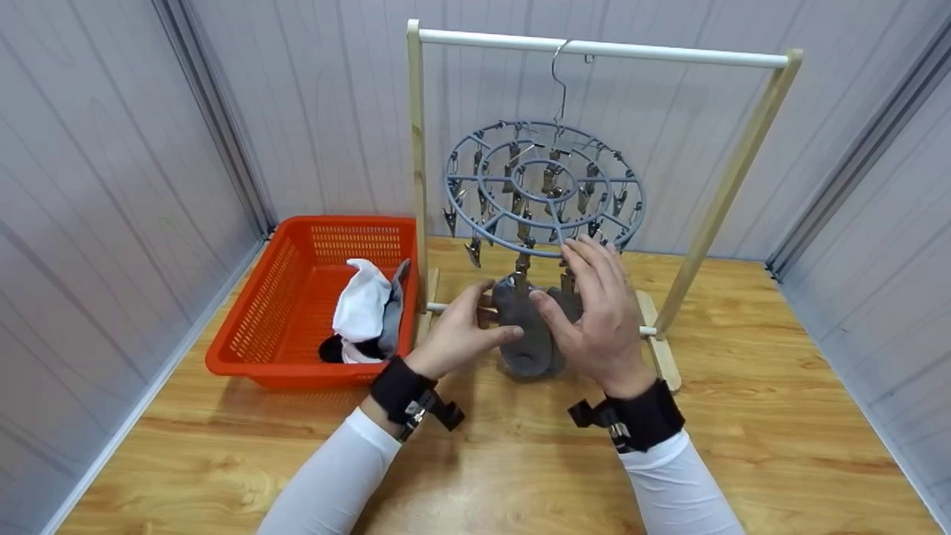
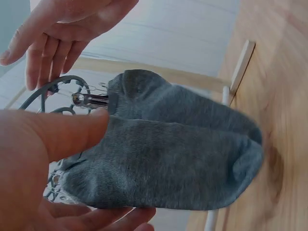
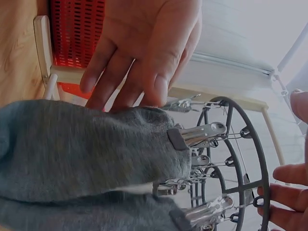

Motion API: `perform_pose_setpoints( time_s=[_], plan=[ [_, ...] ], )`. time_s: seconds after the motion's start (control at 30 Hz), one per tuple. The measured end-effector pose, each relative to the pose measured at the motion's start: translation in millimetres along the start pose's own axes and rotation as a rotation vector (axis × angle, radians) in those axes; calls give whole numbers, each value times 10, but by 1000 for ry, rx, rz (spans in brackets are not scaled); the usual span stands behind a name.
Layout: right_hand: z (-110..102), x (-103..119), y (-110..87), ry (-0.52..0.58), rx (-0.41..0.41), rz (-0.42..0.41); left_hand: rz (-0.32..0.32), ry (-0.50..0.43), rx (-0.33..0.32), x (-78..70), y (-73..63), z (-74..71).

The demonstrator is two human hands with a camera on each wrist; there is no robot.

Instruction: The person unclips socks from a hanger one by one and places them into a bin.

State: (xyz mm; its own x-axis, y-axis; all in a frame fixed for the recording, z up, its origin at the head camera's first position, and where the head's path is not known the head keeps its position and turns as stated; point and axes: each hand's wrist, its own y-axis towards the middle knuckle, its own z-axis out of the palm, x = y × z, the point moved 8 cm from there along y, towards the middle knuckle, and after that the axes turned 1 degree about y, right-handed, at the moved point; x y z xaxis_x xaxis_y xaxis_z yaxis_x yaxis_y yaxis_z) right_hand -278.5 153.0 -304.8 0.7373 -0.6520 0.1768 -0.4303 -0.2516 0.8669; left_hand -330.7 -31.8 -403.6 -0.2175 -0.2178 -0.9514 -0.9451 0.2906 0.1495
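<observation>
Two grey socks (image 1: 524,338) hang side by side from metal clips (image 3: 204,134) on a round grey clip hanger (image 3: 264,185). My left hand (image 1: 468,327) is at the left sock's edge, its thumb in front and its fingers at the side and behind, loosely spread rather than pinching. Beside the second sock (image 2: 187,106), my right hand (image 1: 598,316) is raised with extended fingers. Its fingertips are at the hanger's front rim; whether they press on it I cannot tell. Both sock cuffs are in the clips.
A wooden stand with a white rod (image 1: 669,52) carries the hanger by its hook (image 1: 557,74). Several other clips dangle from the rings. To the left, an orange basket (image 1: 245,349) holds a white sock (image 1: 362,301) and grey, black and pink fabric pieces. Panel walls enclose the wooden surface.
</observation>
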Motion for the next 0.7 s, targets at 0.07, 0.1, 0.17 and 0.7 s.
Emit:
perform_pose_setpoints(
  time_s=[0.07,0.1,0.17,0.7],
  plan=[
    [13,22,-3,10,3,-6,-12,-19,-15,30,5,1],
    [19,30,-5,15,5,-8,-17,-16,-28,39,5,-3],
    [23,47,-8,30,3,-11,-23,-8,-54,57,5,-17],
    [-1,115,-10,63,7,-39,1,0,-53,81,38,27]
  ],
)
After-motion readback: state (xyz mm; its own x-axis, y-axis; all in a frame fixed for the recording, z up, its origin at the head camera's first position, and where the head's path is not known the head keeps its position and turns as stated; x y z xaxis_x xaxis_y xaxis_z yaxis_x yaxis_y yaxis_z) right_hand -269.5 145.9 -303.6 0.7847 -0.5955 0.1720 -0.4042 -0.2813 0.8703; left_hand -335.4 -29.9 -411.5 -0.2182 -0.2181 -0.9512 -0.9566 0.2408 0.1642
